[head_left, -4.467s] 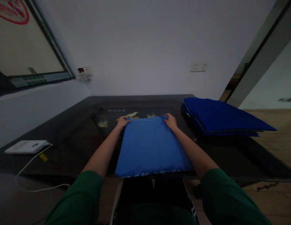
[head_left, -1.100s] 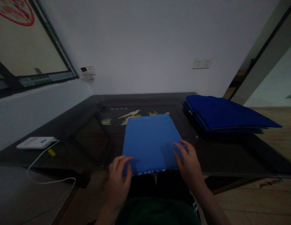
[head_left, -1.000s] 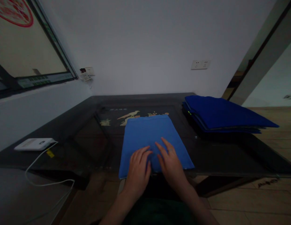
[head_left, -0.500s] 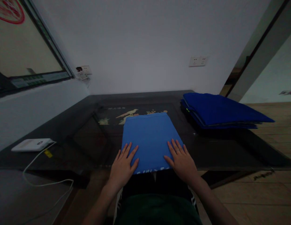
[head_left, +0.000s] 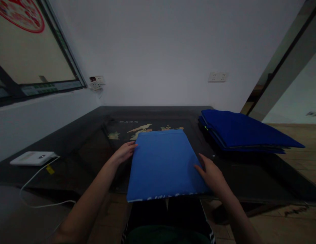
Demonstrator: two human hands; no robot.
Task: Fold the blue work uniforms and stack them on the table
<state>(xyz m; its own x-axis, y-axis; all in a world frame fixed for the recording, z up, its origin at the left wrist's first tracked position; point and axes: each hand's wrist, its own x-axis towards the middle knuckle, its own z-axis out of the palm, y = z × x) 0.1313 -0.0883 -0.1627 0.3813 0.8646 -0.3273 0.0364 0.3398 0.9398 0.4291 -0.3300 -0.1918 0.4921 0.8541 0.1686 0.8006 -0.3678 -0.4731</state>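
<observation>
A light blue folded cloth [head_left: 164, 166] lies flat in front of me, with a row of white markings along its near edge. My left hand [head_left: 124, 152] is at the cloth's left edge near the far corner, closed on the border with its fingertips at the fabric. On the opposite side, my right hand [head_left: 212, 173] holds the right edge, thumb over the top; its other fingers are partly hidden at the border. The cloth's near edge reaches the front of the dark table [head_left: 91, 135], just above my lap.
A stack of darker blue folded pieces [head_left: 244, 130] rests at the table's right side. On the left lies a white device [head_left: 33, 158] with a white cable [head_left: 33, 178] hanging over the front edge. A white wall [head_left: 158, 54] with sockets [head_left: 217, 77] stands behind.
Both hands have gone from lying flat on the cloth's near part to its side edges, the left one farther forward. The view has tilted slightly upward.
</observation>
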